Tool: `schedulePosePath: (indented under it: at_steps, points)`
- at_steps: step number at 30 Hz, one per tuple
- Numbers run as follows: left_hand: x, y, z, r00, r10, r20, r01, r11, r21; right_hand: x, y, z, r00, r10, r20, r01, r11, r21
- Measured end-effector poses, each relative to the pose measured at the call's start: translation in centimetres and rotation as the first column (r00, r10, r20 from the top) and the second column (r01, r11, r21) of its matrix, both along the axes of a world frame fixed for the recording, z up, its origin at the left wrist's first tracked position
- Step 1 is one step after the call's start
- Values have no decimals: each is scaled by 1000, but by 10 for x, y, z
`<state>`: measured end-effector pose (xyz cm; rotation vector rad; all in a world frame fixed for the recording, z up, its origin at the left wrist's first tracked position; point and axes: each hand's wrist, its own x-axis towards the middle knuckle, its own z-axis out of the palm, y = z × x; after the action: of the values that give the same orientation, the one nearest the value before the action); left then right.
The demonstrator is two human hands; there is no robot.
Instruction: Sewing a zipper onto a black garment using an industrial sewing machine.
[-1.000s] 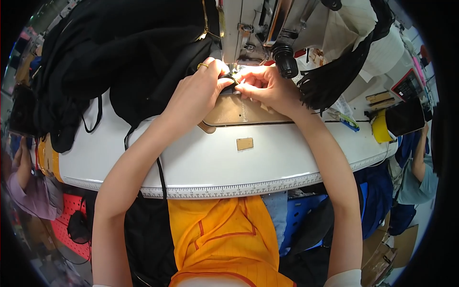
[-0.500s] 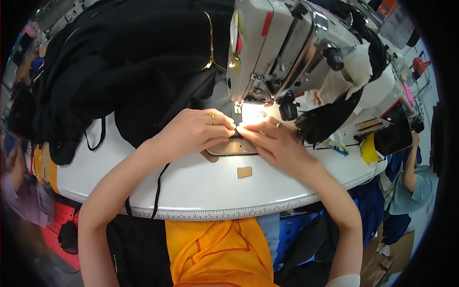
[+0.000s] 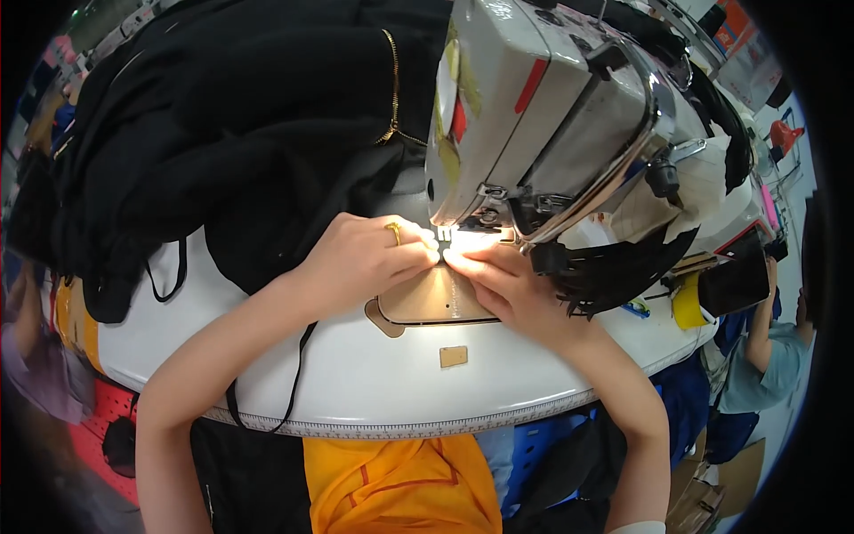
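Note:
Under the lit head of a white sewing machine (image 3: pixel 498 107), both my hands meet close in front of the presser foot (image 3: pixel 445 235). My left hand (image 3: pixel 360 262), with a gold-coloured ring, is closed, thumb and fingers pinching the edge of a black garment (image 3: pixel 276 147). Opposite it, the fingertips of my right hand (image 3: pixel 520 285) press together on the same edge, nearly touching the left ones. Only a sliver of cloth shows between them. The garment lies heaped to the left and behind, with a gold zipper (image 3: pixel 393 84) on it. The metal needle plate (image 3: pixel 427 301) shows below my fingers.
A small tan piece (image 3: pixel 454 356) lies on the white tabletop (image 3: pixel 374 374), which has a measuring tape (image 3: pixel 347 431) along its front edge. Black strips (image 3: pixel 614 276) hang beside my right hand. A yellow roll (image 3: pixel 688 301) stands farther right. Other people sit at both sides.
Both hands, still pinching the cloth edge, have moved forward, closer to the presser foot. The whole view has shifted, so the table and machine sit lower in the picture.

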<state>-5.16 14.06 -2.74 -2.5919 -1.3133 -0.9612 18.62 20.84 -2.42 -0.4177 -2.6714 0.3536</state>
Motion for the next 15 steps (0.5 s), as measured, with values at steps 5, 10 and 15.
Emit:
schedulePosePath:
  at_steps: [5,10,15]
  points:
    - [-2,14,4,985,129,-113,-129,992,7,3,1,3,991,-88,96,79,992,102]
    - [2,18,-1,985,132,-109,-118,986,120,36,-27,26,952,39,302,-121,959,258]
    - [4,11,0,963,198,-184,-178,977,121,140,-33,49,752,-617,233,587,787,189]
